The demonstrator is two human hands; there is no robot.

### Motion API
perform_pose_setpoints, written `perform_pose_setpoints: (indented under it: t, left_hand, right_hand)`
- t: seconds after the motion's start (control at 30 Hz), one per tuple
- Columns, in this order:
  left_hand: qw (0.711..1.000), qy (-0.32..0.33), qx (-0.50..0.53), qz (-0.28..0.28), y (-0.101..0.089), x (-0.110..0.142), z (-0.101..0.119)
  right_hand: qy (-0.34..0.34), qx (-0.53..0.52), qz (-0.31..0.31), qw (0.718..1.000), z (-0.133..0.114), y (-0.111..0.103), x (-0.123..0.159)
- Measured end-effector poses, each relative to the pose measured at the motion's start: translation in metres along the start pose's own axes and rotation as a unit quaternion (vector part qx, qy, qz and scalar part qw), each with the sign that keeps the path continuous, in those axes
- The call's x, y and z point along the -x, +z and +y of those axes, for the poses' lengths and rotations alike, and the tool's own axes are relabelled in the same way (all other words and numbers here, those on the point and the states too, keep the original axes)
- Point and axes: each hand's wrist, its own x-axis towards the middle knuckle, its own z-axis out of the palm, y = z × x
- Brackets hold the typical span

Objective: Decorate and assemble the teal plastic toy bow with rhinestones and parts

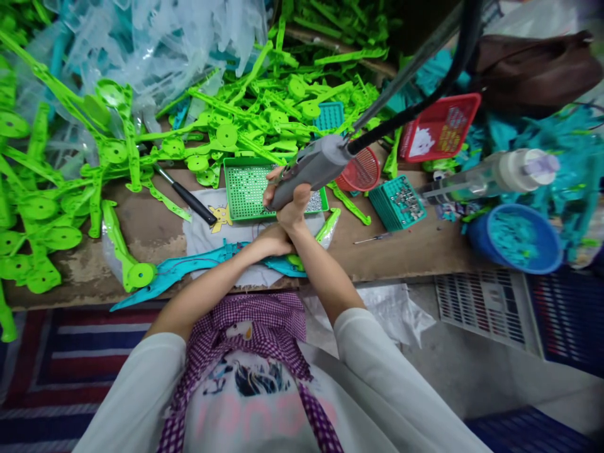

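An electric screwdriver [309, 167] with a grey body is held in my right hand [293, 204], its fingers wrapped round the lower end. The tool slants over the bench, and its tip is hidden behind my hands. Just below, my left hand [274, 240] is closed on a long curved blue plastic part [189, 269]; the right wrist partly covers its fingers. A thin dark wire runs along this part. Beneath it lies a light grey cloth [201, 236] with a yellow cartoon figure. Beyond my hands stands a green perforated tray [248, 189] with small metal pieces at its right side.
Lime-green plastic parts [226, 135] heap up at the back and left. A black-handled hammer [191, 200] lies left of the tray. To the right are a red basket [361, 171], teal baskets [396, 204] with metal pieces, a bottle [495, 173] and a blue bucket [516, 239].
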Motion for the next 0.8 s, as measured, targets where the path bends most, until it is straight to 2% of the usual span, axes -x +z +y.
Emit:
perform_pose_setpoints:
  t: [0.13, 0.27, 0.33, 0.4, 0.53, 0.67, 0.8]
  left_hand:
    - [0.996, 0.009, 0.09, -0.011, -0.001, 0.002, -0.003]
    - [0.991, 0.001, 0.128, -0.032, -0.005, 0.003, -0.001]
    - [0.991, -0.008, 0.131, -0.036, -0.007, 0.004, 0.001]
    - [0.99, -0.015, 0.134, -0.038, -0.008, 0.004, 0.003]
    - [0.991, -0.016, 0.129, -0.029, -0.01, 0.005, 0.006]
    - [0.992, -0.018, 0.121, -0.024, -0.01, 0.005, 0.005]
    - [0.992, -0.014, 0.126, -0.02, -0.01, 0.005, 0.005]
  right_hand:
    - [-0.034, 0.015, 0.038, 0.999, -0.038, -0.012, 0.003]
    - [-0.127, 0.037, 0.041, 0.99, -0.08, -0.05, 0.033]
    - [-0.166, 0.045, 0.04, 0.984, -0.088, -0.069, 0.055]
    - [-0.177, 0.052, 0.043, 0.982, -0.087, -0.081, 0.075]
    - [-0.149, 0.029, 0.049, 0.987, -0.082, -0.082, 0.098]
    - [-0.094, 0.022, 0.057, 0.994, -0.087, -0.074, 0.104]
    - [-0.033, 0.042, 0.098, 0.994, -0.081, -0.077, 0.107]
